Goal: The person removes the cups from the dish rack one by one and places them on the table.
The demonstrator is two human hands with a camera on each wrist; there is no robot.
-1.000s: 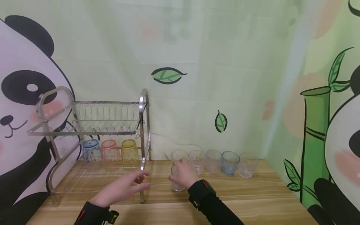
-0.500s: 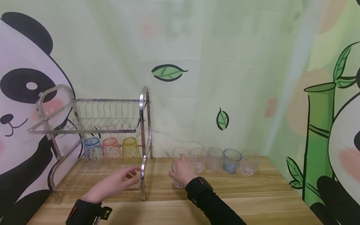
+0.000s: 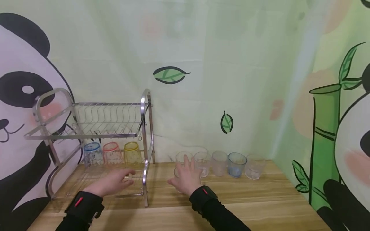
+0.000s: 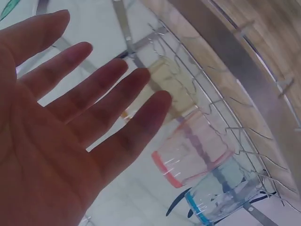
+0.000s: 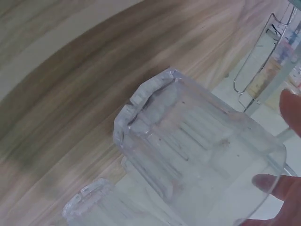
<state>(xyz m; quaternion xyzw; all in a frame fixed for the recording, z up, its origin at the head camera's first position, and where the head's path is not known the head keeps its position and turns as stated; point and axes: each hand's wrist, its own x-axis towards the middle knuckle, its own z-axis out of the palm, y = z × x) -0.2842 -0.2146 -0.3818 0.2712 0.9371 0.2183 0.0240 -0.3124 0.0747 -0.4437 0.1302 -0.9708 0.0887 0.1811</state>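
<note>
We see a blue glass [image 3: 93, 154], red glass [image 3: 112, 155] and yellow glass [image 3: 132, 154] in the rack [image 3: 86, 137]. At its front hangs the left hand [image 3: 111, 182], fingers loosely extended. The right hand [image 3: 187, 179] spreads its fingers at the front glass [image 5: 202, 150] on the bench [image 3: 260, 205]; we cannot tell whether they touch. Five glasses [image 3: 219, 165] stand behind, running right.

a colourless glass [image 5: 202, 141]; blue-rimmed glass [image 3: 93, 156], red-rimmed glass [image 3: 111, 156], yellow-rimmed glass [image 3: 132, 156]; silver rack [image 3: 86, 137]; brown, wood-grained surface [image 3: 274, 205]; pale green backdrop [image 3: 245, 54] patterned with green leaves [image 3: 170, 75] and black-and-white pandas [image 3: 29, 61].
</note>
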